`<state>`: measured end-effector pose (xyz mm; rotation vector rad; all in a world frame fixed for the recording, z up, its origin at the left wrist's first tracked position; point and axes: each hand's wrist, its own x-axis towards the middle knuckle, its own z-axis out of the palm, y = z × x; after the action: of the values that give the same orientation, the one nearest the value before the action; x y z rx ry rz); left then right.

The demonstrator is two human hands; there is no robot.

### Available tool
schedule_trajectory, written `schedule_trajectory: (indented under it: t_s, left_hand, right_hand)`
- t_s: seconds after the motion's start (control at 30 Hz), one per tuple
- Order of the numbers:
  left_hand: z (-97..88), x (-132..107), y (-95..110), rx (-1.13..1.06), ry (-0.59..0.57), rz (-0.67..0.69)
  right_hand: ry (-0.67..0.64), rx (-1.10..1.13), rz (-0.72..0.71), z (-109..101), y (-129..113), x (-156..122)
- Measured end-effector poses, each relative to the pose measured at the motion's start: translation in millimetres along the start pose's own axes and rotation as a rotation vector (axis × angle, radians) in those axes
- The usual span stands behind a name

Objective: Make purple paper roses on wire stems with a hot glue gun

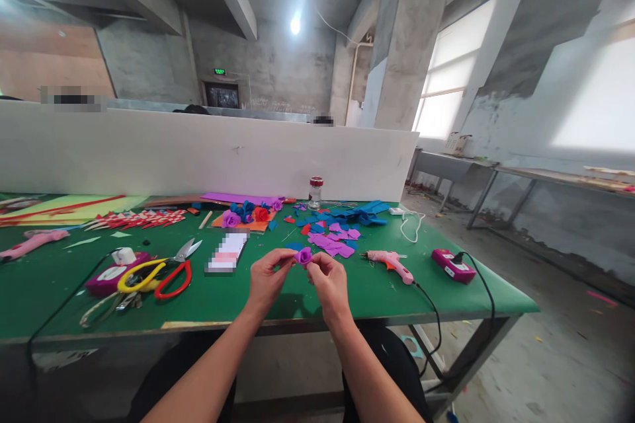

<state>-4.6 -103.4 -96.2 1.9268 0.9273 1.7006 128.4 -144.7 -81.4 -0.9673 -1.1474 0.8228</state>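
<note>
A small purple paper flower (303, 256) is held up above the front of the green table (278, 304), between my two hands. My left hand (268, 277) pinches its left edge, with thumb and fingertips pressed together. From the other side, my right hand (328, 281) is closed on the flower's right edge. Just behind lie loose purple petals (335, 241) and blue paper pieces (357, 213). Finished-looking purple, blue and red flowers (260, 213) rest on an orange sheet at the back. To the right is a pink glue gun (389, 262), lying on its side.
Scissors with red and yellow handles (173, 277) lie left, by a purple power block (106, 274). A phone (227, 252) sits nearer. A second purple block (453, 266) stands right, its cable over the edge. A glass jar (315, 193) stands before the white partition (198, 152).
</note>
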Motion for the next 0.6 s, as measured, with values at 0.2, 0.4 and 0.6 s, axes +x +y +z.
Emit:
schedule_trajectory:
  t_s: [0.2,0.4,0.6]
  left_hand:
    - [0.0,0.0,1.1,-0.01,-0.001,-0.036]
    - [0.7,0.0,1.6,-0.028,-0.01,-0.056]
    - [1.4,-1.1,-3.6,-0.043,-0.004,-0.07]
  right_hand:
    - [-0.018,0.062,0.051,-1.8,0.9,3.7]
    - [-0.041,0.113,0.116,-2.1,-2.9,3.5]
    - [-0.099,0.163,0.177,-2.9,-5.1,2.9]
